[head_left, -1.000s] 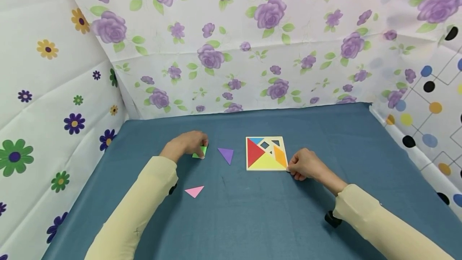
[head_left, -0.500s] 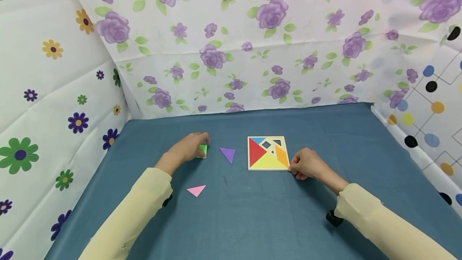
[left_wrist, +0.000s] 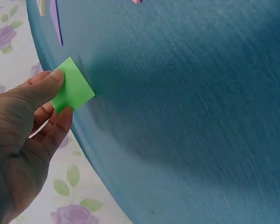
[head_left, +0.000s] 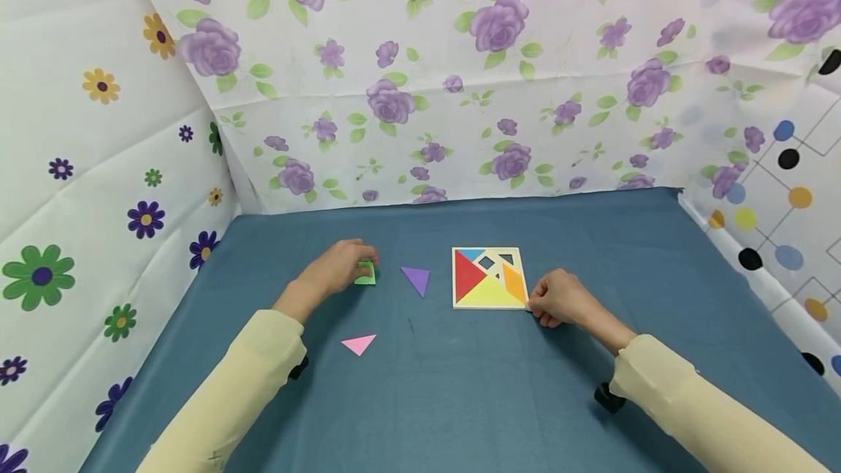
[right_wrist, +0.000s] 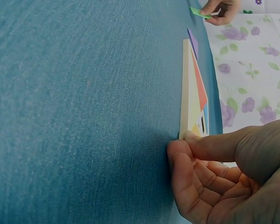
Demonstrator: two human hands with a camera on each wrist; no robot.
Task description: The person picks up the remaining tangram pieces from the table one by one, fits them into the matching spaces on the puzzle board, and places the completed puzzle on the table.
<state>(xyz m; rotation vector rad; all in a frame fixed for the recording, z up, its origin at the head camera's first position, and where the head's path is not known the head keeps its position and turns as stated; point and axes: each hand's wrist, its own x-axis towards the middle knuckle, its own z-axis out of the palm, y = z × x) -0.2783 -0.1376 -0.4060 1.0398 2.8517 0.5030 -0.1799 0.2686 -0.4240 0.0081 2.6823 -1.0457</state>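
In the head view my left hand [head_left: 335, 268] holds a green square tangram piece [left_wrist: 75, 88]. The left wrist view shows it pinched between thumb and fingers, tilted up off the cloth. At the right, my right hand [head_left: 560, 299] pinches the near right corner of a cream tangram board [right_wrist: 185, 88] between thumb and index finger. Set in the board are a red triangle [head_left: 465, 277], a yellow triangle [head_left: 489, 294], a blue piece [head_left: 469, 254] and an orange parallelogram [head_left: 515, 282]. Several dark openings show near its upper right.
A purple triangle [head_left: 417, 280] lies between my left hand and the board. Nearer me lies a pink triangle [head_left: 359, 344]. Blue cloth [head_left: 447, 400] covers the table, with a flowered sheet [head_left: 394, 144] hanging behind it.
My left hand has changed its hold on the green square, whose visible part has shifted slightly. The right hand stays at the board's corner. The head view has shifted slightly.
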